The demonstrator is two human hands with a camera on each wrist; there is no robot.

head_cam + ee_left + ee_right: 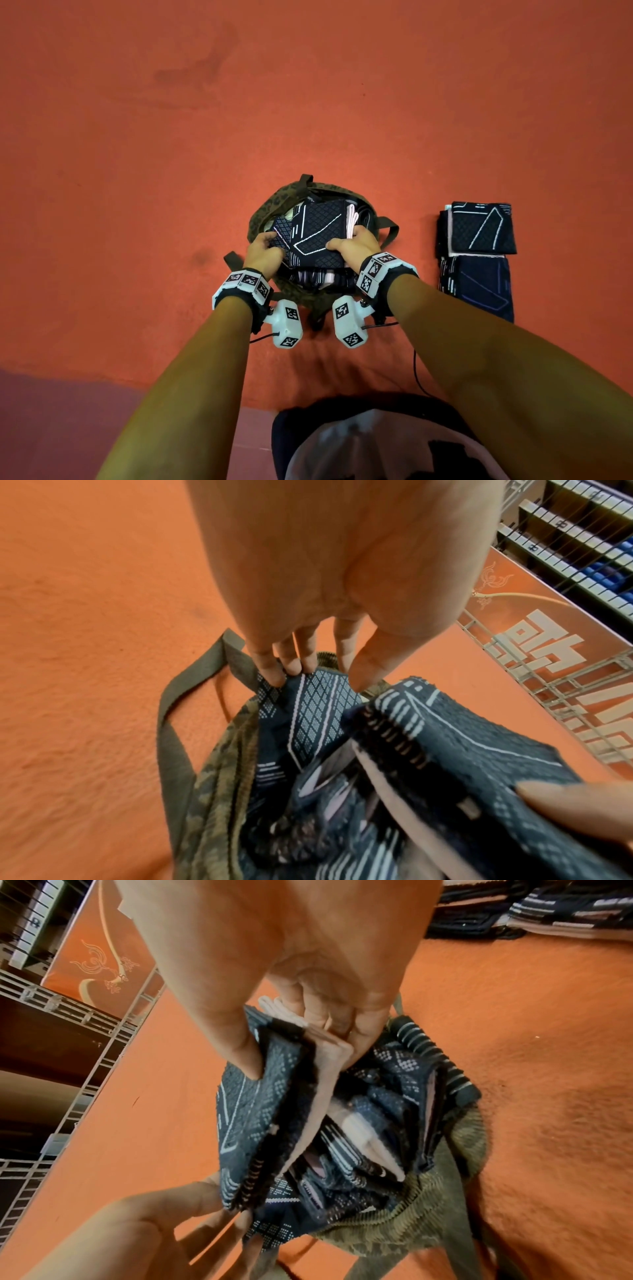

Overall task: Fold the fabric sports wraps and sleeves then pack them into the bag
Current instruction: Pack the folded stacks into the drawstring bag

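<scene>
1. The folded navy wrap [317,233], patterned with white lines and backed in pink, sits in the mouth of the olive patterned bag [265,212], on top of other folded pieces already inside.
2. My right hand [356,248] grips the wrap's right edge, thumb on top, fingers curled beneath its pink layers.
3. My left hand [265,251] pinches a second diamond-patterned navy piece [308,710] at the bag's left rim.
4. The bag stands on an orange mat [137,171]; one strap [174,723] lies looped on the mat.
5. A stack of folded wraps [478,253] lies on the mat to the right, apart from the bag.
</scene>
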